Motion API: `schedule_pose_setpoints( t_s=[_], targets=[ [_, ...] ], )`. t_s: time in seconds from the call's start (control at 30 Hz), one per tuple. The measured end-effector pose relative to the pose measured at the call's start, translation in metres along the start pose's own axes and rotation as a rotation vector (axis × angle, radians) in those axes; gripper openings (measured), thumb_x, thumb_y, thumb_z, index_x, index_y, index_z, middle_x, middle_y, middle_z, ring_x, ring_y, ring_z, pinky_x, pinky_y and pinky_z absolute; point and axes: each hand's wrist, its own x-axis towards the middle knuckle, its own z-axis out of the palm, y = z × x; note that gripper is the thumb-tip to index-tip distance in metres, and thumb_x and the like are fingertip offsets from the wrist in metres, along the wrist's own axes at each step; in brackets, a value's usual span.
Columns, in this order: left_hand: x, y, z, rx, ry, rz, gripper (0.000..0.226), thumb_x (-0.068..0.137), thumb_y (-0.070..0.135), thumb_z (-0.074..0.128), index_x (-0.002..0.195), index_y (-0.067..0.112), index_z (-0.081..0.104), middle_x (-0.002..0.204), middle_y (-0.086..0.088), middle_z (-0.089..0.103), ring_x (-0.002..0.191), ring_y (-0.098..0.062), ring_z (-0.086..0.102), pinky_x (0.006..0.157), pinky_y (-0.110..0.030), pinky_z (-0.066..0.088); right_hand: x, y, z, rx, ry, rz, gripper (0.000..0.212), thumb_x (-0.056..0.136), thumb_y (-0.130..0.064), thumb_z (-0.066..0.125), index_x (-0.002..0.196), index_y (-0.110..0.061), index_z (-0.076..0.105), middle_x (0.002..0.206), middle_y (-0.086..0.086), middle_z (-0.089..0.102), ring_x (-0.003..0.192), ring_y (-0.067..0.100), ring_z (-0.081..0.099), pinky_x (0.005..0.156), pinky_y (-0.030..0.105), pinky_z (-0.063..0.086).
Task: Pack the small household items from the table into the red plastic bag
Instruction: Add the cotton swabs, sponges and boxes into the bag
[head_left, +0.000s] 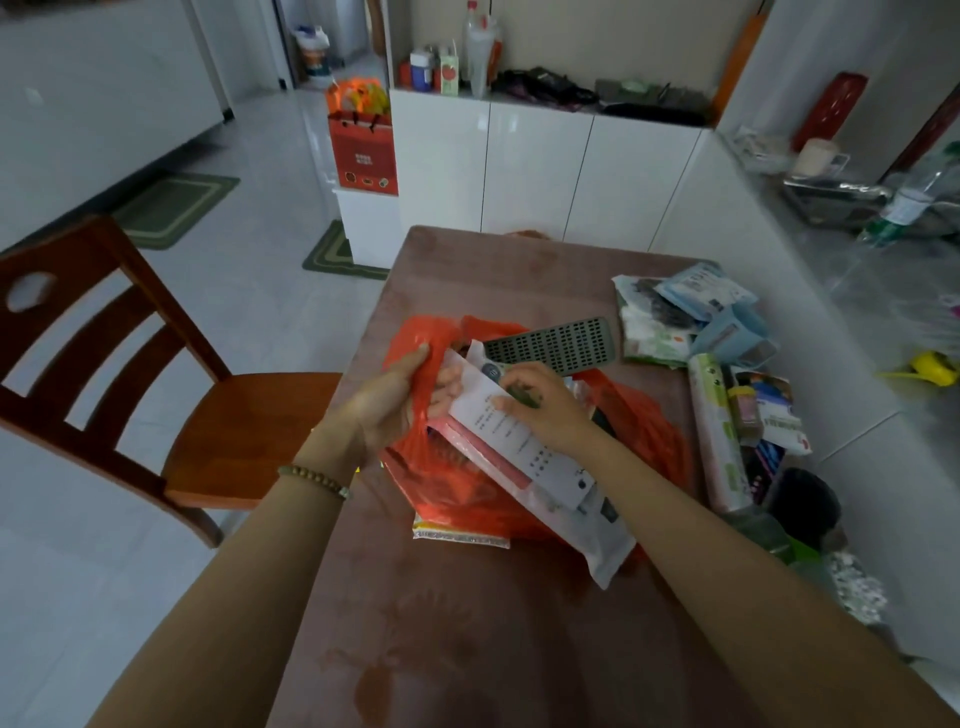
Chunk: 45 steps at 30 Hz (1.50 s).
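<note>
Two bare forearms reach over the brown surface (467, 649), the left wrist ringed by a bead bracelet (313, 476). The left hand (395, 395) grips the rim of the red bag (452, 493), thumb outside and fingers curled inside it, and the bag lies crumpled on the surface under both hands. Just right of it, the right hand (540, 410) clasps a flat white packet (550, 467) near its far end, fingers curled over the printed face. The packet slants across the bag's mouth, its near end jutting out below the right wrist. Below the left hand, a yellow-edged packet (460, 538) peeks from under the bag. Just beyond the right hand, a grey slotted tray (556, 345) rests across the bag's far side. Well right of that hand lie a roll (719, 431) and a heap of packets (685, 306). Left of the left hand stands a wooden chair (156, 389). Far beyond both hands are a white cabinet (545, 166) and a red gift bag (363, 150).
</note>
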Motion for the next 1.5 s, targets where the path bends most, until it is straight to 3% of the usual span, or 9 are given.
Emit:
schedule_pose_setpoints(
  t_s=[0.17, 0.4, 0.63, 0.73, 0.8, 0.93, 1.1, 1.27, 1.5],
  targets=[
    [0.020, -0.014, 0.012, -0.008, -0.069, -0.032, 0.047, 0.102, 0.038, 0.020, 0.131, 0.010, 0.045, 0.112, -0.010, 0.068, 0.094, -0.024, 0.070, 0.086, -0.034, 0.055, -0.001, -0.005, -0.015, 0.153, 0.026, 0.082, 0.014, 0.083, -0.018, 0.069, 0.096, -0.018, 0.063, 0.099, -0.011, 0.056, 0.095, 0.007, 0.054, 0.079, 0.012, 0.040],
    [0.033, -0.026, 0.010, -0.072, -0.090, -0.038, 0.051, 0.102, 0.040, 0.020, 0.138, 0.010, 0.038, 0.110, -0.009, 0.071, 0.097, -0.026, 0.070, 0.081, -0.033, 0.059, -0.057, 0.065, -0.068, 0.237, 0.146, 0.483, 0.041, 0.099, -0.037, 0.037, 0.082, -0.013, 0.066, 0.091, 0.007, 0.069, 0.093, 0.030, 0.065, 0.077, 0.030, 0.051],
    [0.038, -0.032, 0.014, -0.020, -0.077, 0.008, 0.052, 0.102, 0.039, 0.020, 0.144, 0.010, 0.031, 0.112, -0.009, 0.071, 0.101, -0.025, 0.069, 0.082, -0.032, 0.059, -0.100, 0.092, -0.089, -0.560, -0.329, 0.602, 0.054, 0.101, -0.044, 0.017, 0.147, -0.019, 0.027, 0.140, 0.010, 0.049, 0.124, 0.029, 0.047, 0.106, 0.043, 0.033],
    [0.039, -0.033, 0.015, 0.014, -0.063, 0.024, 0.053, 0.102, 0.039, 0.019, 0.145, 0.010, 0.030, 0.109, -0.008, 0.072, 0.099, -0.024, 0.070, 0.080, -0.030, 0.059, -0.108, 0.099, -0.099, -0.940, -0.444, 0.497, 0.058, 0.101, -0.030, 0.024, 0.150, -0.028, -0.007, 0.129, 0.013, 0.055, 0.121, 0.033, 0.047, 0.106, 0.047, 0.029],
    [0.042, -0.035, 0.014, 0.031, -0.047, 0.031, 0.054, 0.102, 0.040, 0.019, 0.146, 0.010, 0.028, 0.110, -0.008, 0.071, 0.100, -0.024, 0.070, 0.079, -0.030, 0.059, -0.113, 0.098, -0.109, -1.006, -0.405, 0.444, 0.048, 0.102, -0.033, 0.018, 0.149, -0.027, 0.017, 0.102, 0.010, 0.062, 0.114, 0.029, 0.052, 0.109, 0.045, 0.025],
    [0.044, -0.037, 0.016, 0.047, -0.012, 0.062, 0.051, 0.102, 0.039, 0.020, 0.144, 0.011, 0.029, 0.107, -0.009, 0.072, 0.095, -0.022, 0.071, 0.080, -0.029, 0.059, -0.124, 0.099, -0.125, -0.610, -0.138, 0.379, 0.058, 0.092, -0.059, 0.032, 0.057, -0.019, 0.055, 0.056, -0.003, 0.048, 0.065, 0.015, 0.054, 0.096, 0.036, 0.034],
    [0.047, -0.035, 0.024, 0.077, 0.064, 0.120, 0.049, 0.102, 0.037, 0.022, 0.132, 0.004, 0.041, 0.122, -0.014, 0.062, 0.095, -0.017, 0.068, 0.084, -0.025, 0.055, -0.129, 0.092, -0.148, -0.762, -0.046, 0.271, 0.048, 0.070, -0.078, 0.051, 0.092, -0.037, 0.064, 0.079, -0.009, 0.059, 0.091, 0.020, 0.046, 0.078, 0.032, 0.036],
    [0.034, -0.035, 0.030, 0.439, 0.115, 0.201, 0.054, 0.101, 0.043, 0.025, 0.125, 0.006, 0.056, 0.125, -0.012, 0.062, 0.114, -0.022, 0.059, 0.105, -0.038, 0.043, -0.119, 0.063, -0.149, -0.472, 0.082, 0.168, 0.011, 0.080, -0.030, 0.072, 0.092, -0.031, 0.071, 0.085, -0.017, 0.061, 0.089, 0.006, 0.058, 0.086, 0.027, 0.042],
    [0.024, -0.044, 0.058, 0.980, 0.171, 0.406, 0.026, 0.101, 0.025, 0.039, 0.121, 0.009, 0.042, 0.079, 0.001, 0.059, 0.069, -0.019, 0.058, 0.059, -0.018, 0.047, -0.091, 0.026, -0.159, 0.149, 0.341, 0.119, 0.020, 0.091, -0.010, 0.057, 0.093, -0.026, 0.070, 0.094, -0.012, 0.068, 0.086, -0.003, 0.062, 0.081, 0.018, 0.047]
  ],
)
